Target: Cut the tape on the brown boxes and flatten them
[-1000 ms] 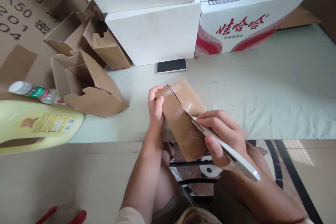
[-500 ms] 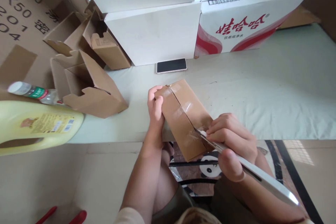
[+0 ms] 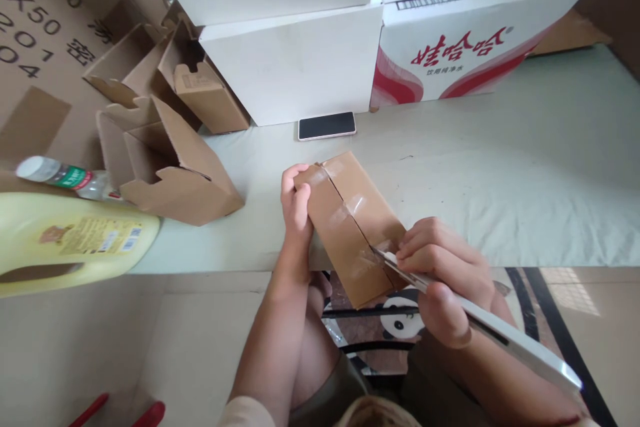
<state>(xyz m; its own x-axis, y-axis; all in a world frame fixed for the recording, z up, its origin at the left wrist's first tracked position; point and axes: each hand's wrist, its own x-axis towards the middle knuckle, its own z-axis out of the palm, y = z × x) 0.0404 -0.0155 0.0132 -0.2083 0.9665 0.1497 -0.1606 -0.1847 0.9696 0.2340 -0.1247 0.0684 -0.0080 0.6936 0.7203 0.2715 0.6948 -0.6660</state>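
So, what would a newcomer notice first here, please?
Probably the white cutter in the right hand, its tip at the seam of the cardboard box that the left hand holds near the centre. Next come the red-lettered carton at the back and the yellow jug at far left.

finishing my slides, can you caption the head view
Left hand grips a taped box; right hand holds a knife at its seam.

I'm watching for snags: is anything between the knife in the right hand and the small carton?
Nothing visible is in the way. The right hand holds the knife with its tip at the seam of the small carton; the left hand grips the carton's far corner, away from the tip.
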